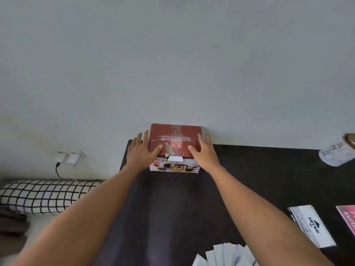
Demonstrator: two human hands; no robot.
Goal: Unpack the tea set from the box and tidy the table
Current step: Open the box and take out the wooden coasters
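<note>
My left hand [141,150] and right hand [203,150] flank the red-lidded cardboard tea-set box [175,135], each grip open, fingers straight along its sides, thumbs on the lid. It stands at the dark worktop's [249,179] far edge.

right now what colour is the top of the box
The box is dark red on top; head view shows it.

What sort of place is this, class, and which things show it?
Probably a bedroom at home: a checked pillow beside the dark table, chargers plugged into a wall socket, and a tea set box against the wall.
</note>
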